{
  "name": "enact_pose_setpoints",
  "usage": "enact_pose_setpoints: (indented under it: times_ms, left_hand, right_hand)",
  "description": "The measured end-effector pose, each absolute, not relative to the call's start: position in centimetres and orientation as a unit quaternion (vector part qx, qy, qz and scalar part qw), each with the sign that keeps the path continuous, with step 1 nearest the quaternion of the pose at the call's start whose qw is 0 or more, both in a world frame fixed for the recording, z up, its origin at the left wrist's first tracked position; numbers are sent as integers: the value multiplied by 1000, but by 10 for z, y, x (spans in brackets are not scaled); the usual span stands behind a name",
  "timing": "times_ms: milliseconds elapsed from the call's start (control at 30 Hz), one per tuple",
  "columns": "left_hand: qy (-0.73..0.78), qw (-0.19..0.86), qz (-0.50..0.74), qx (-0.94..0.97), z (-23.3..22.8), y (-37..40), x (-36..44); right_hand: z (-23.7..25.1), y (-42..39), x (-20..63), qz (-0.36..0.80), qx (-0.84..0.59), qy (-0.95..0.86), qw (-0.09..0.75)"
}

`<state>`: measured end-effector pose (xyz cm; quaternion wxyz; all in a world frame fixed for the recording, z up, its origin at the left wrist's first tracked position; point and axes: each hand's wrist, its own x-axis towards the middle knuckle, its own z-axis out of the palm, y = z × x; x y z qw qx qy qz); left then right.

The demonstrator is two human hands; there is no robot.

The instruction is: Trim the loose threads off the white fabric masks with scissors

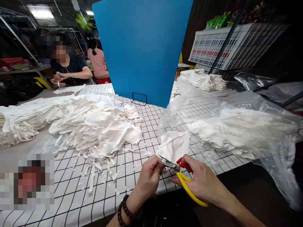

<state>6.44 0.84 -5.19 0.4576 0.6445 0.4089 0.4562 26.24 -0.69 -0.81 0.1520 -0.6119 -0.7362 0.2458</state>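
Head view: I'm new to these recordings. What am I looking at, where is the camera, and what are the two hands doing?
There is no machine here. One camera worn on a person's head looks down at their own bare hands. The left hand, with a dark beaded bracelet at the wrist, pinches a white fabric piece. The right hand holds yellow-and-red-handled scissors, blades at that fabric. The hands work at the near edge of a white table with a black grid. On it lie a heap of white fabric pieces, small scraps, and a clear plastic bag of more white fabric. A blue upright board stands behind. Two other people are at the far left.
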Motion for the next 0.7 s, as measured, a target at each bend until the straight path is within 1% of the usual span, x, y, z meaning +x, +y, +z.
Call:
enact_pose_setpoints:
  times_ms: [300,567,700]
  left_hand:
    - [390,461,461,651,-55,10,64]
    - [379,512,445,630,-57,8,61]
    - [374,510,440,637,-56,11,59]
  right_hand:
    - [-7,-8,259,208,-607,-753,143]
    - [-15,-7,262,198,-601,-763,132]
    - [-14,-4,263,182,-596,-771,133]
